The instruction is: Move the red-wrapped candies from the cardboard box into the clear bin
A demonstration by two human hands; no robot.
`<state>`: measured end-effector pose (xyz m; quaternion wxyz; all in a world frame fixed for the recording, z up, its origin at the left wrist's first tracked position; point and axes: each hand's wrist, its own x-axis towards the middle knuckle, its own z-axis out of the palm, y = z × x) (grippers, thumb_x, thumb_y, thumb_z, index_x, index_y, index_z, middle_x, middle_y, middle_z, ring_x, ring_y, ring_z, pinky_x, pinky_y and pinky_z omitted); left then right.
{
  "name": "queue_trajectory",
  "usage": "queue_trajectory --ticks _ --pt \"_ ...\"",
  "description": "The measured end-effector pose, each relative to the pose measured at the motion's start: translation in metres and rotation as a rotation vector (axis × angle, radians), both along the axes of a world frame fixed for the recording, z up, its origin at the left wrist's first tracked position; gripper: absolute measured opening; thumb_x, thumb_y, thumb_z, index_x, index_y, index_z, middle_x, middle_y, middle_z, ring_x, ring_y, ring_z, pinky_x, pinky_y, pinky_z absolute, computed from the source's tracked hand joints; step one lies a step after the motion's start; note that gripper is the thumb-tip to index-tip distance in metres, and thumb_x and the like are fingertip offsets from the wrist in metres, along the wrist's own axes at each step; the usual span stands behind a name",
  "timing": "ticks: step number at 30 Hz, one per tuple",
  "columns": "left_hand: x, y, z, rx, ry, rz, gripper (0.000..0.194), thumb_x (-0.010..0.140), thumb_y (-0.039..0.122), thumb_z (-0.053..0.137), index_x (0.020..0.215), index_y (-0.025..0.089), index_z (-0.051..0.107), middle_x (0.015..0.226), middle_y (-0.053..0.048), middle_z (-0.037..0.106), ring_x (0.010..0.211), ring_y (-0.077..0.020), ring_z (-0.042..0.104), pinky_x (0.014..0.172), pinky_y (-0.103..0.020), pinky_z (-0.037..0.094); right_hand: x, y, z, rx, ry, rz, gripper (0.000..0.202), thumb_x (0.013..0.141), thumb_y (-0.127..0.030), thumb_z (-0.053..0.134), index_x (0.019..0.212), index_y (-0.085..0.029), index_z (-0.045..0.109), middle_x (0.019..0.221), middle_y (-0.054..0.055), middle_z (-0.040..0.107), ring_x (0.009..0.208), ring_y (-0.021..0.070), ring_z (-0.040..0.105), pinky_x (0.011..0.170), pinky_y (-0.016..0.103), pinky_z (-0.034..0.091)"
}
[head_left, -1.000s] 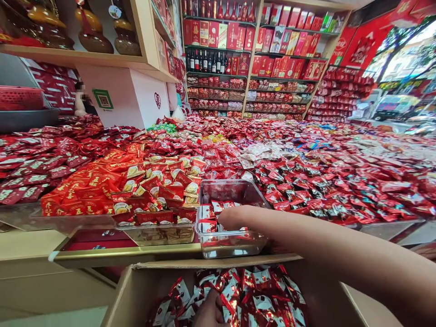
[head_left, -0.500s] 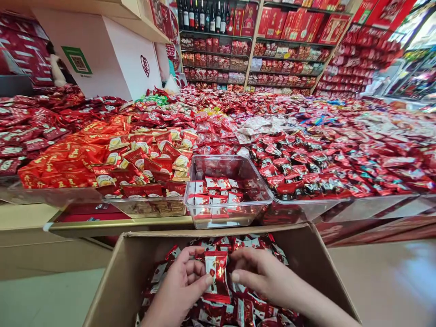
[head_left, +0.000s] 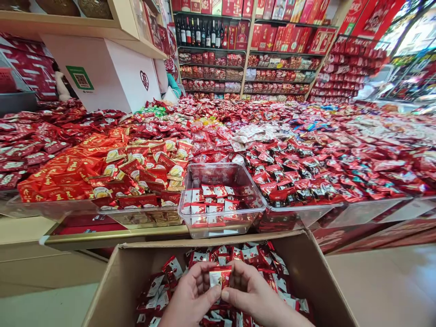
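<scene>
left hand [head_left: 190, 297] and right hand [head_left: 255, 293] both pinching same red-white packet [head_left: 220, 276] above cardboard box [head_left: 320, 281]; clear tub [head_left: 221, 230] just beyond.

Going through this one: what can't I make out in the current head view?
All in the head view:
- Lower part of the red-and-white packet: covered by the thumbs of the left hand and right hand.
- Floor of the cardboard box: hidden under loose packets; its near side is cut off by the bottom edge.
- Brown jars: tops cut off by the top edge.
- Lettering on the shelf packets: too small.
</scene>
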<state>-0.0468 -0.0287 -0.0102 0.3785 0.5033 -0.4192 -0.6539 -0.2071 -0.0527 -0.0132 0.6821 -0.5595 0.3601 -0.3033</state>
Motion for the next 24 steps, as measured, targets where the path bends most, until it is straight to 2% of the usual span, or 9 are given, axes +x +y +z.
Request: queue_trajectory --ticks 2,4,7,11,14,16,18,21,24 --pt "0.009 0.002 -0.013 0.002 -0.183 -0.162 0.041 0.064 0.026 0.058 0.102 0.017 0.045 0.090 -0.006 0.058 0.081 -0.0165 0.053 0.073 -0.029 0.042 -0.012 -0.004 -0.010 -0.067 0.206 0.014 0.019 0.067 -0.024 0.057 0.082 -0.019 0.047 0.063 -0.004 0.046 0.059 0.0095 0.044 0.054 0.020 0.034" --pt "0.021 0.007 -0.028 -0.013 -0.505 -0.313 0.039 0.061 0.022 0.058 0.098 0.017 0.050 0.090 -0.006 0.058 0.081 -0.0182 0.052 0.073 -0.030 0.041 -0.031 -0.011 -0.020 -0.137 0.448 0.022 0.027 0.066 -0.017 0.054 0.091 -0.019 0.046 0.063 -0.004 0.048 0.058 0.0099 0.044 0.052 0.020 0.032" --pt "0.032 0.016 -0.049 -0.062 -0.829 -0.510 0.041 0.056 0.019 0.060 0.097 0.020 0.056 0.101 -0.006 0.057 0.094 -0.0230 0.048 0.081 -0.032 0.035 -0.063 -0.021 -0.036 -0.176 0.719 0.055 0.038 0.065 -0.014 0.051 0.102 -0.019 0.043 0.060 -0.004 0.047 0.056 0.0106 0.044 0.050 0.021 0.031" --pt "0.030 0.020 -0.063 -0.075 -0.836 -0.586 0.024 0.058 0.020 0.058 0.081 0.020 0.063 0.088 -0.004 0.061 0.085 -0.0225 0.053 0.074 -0.029 0.037 -0.083 -0.026 -0.049 -0.214 0.913 0.063 0.043 0.065 -0.017 0.053 0.107 -0.016 0.043 0.070 0.001 0.053 0.065 0.0143 0.049 0.057 0.024 0.036" --pt "0.029 0.012 -0.059 -0.069 -0.812 -0.549 0.016 0.061 0.024 0.057 0.074 0.019 0.062 0.080 -0.002 0.062 0.078 -0.0204 0.054 0.068 -0.026 0.038 -0.078 -0.023 -0.044 -0.374 1.012 -0.053 0.037 0.067 -0.022 0.053 0.103 -0.014 0.049 0.091 0.010 0.053 0.083 0.0207 0.049 0.072 0.030 0.037" --pt "0.029 0.004 -0.048 -0.079 -0.739 -0.479 0.018 0.067 0.027 0.051 0.081 0.018 0.059 0.083 -0.002 0.061 0.079 -0.0185 0.054 0.069 -0.025 0.038 -0.067 -0.018 -0.035 -0.477 0.963 -0.116 0.027 0.072 -0.023 0.049 0.097 -0.014 0.053 0.095 0.012 0.052 0.089 0.0226 0.047 0.078 0.034 0.035" --pt "0.026 -0.003 -0.035 -0.059 -0.551 -0.377 0.022 0.073 0.028 0.045 0.088 0.016 0.055 0.083 -0.002 0.060 0.076 -0.0159 0.054 0.067 -0.024 0.039 -0.055 -0.013 -0.024 -0.444 0.766 -0.093 0.025 0.075 -0.027 0.046 0.097 -0.016 0.052 0.095 0.011 0.053 0.088 0.0208 0.048 0.079 0.034 0.036" --pt "0.016 -0.006 -0.017 0.035 -0.219 -0.287 0.021 0.073 0.030 0.048 0.085 0.013 0.052 0.069 0.001 0.057 0.058 -0.0109 0.052 0.055 -0.021 0.039 -0.036 -0.005 -0.012 -0.186 0.366 0.011 0.037 0.075 -0.034 0.050 0.108 -0.018 0.044 0.090 0.006 0.056 0.080 0.0154 0.051 0.071 0.028 0.041" --pt "0.004 -0.005 -0.007 0.106 -0.092 -0.276 0.022 0.071 0.030 0.053 0.084 0.013 0.051 0.064 0.003 0.055 0.053 -0.0090 0.052 0.049 -0.019 0.036 -0.022 -0.003 -0.010 -0.002 0.134 0.029 0.030 0.074 -0.039 0.051 0.093 -0.017 0.049 0.072 0.000 0.055 0.063 0.0106 0.051 0.058 0.023 0.041"
